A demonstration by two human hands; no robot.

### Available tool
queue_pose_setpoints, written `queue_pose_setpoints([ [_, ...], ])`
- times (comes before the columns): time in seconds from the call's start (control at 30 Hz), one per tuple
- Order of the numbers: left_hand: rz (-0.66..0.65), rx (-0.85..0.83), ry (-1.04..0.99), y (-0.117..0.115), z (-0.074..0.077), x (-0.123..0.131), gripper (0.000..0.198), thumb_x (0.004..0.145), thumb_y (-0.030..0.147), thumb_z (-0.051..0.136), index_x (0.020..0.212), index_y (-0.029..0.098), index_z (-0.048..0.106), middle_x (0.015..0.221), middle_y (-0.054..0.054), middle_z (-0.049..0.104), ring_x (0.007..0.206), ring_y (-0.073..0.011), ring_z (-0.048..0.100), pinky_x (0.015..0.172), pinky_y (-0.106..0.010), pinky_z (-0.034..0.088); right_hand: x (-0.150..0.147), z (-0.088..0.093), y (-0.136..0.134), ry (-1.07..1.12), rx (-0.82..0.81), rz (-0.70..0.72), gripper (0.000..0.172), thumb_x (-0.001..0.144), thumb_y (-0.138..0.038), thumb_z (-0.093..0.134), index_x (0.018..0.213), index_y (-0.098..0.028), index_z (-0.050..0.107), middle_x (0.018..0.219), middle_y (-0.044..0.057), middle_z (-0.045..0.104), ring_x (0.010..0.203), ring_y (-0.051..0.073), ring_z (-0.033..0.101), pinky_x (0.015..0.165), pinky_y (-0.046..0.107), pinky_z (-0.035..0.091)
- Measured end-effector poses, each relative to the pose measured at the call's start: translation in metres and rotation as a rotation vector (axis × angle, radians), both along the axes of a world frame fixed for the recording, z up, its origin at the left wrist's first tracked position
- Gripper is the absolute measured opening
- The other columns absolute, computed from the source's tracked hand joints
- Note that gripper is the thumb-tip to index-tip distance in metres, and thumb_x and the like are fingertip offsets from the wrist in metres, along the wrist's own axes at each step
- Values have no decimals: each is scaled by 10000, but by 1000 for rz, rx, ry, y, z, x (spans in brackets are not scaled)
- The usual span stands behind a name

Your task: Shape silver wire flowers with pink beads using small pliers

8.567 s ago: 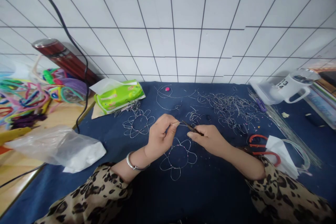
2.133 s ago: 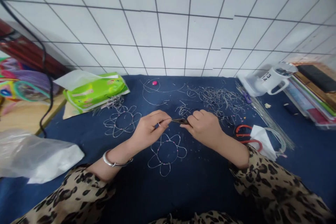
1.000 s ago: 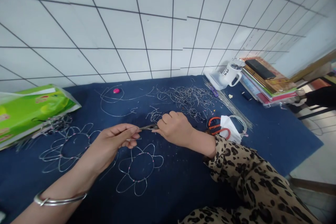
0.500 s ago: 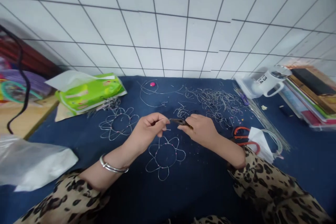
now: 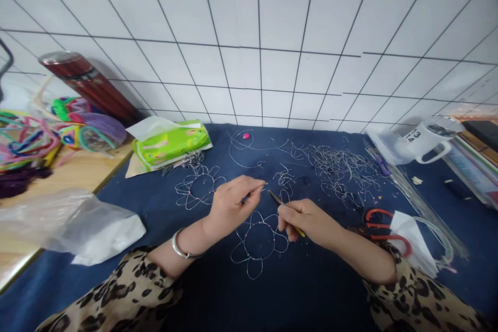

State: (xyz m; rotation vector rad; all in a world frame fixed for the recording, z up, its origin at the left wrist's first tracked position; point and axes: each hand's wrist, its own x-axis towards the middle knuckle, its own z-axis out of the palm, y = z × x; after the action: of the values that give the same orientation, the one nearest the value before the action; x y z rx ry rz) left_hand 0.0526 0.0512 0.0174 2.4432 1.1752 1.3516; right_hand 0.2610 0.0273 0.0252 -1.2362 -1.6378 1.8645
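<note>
At left, one wire flower (image 5: 190,190) lies on the bench (image 5: 210,295). The left hand (image 5: 234,202) pinches a thin wire (image 5: 265,183) at the fingertips. A second flower (image 5: 254,259) lies flat just below. Next are the pliers (image 5: 276,198), gripped in the right hand (image 5: 305,220), tips near the wire; if they touch, I cannot tell. The step seems to be shaping this wire; the next move calls for steady pinch and exact placing of tips
</note>
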Motion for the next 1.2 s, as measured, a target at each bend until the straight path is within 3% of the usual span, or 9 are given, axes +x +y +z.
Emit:
queue_pose_setpoints([
  [1.2, -19, 148, 172, 1, -11, -4, 172, 805, 118, 564, 962, 171, 613, 806, -44, 688, 700, -129, 627, 644, -269, 510, -2, -1, 3, 10, -45, -17, 465, 844, -573, 445, 676, -157, 569, 463, -60, 426, 399, 62, 404, 445, 200, 349],
])
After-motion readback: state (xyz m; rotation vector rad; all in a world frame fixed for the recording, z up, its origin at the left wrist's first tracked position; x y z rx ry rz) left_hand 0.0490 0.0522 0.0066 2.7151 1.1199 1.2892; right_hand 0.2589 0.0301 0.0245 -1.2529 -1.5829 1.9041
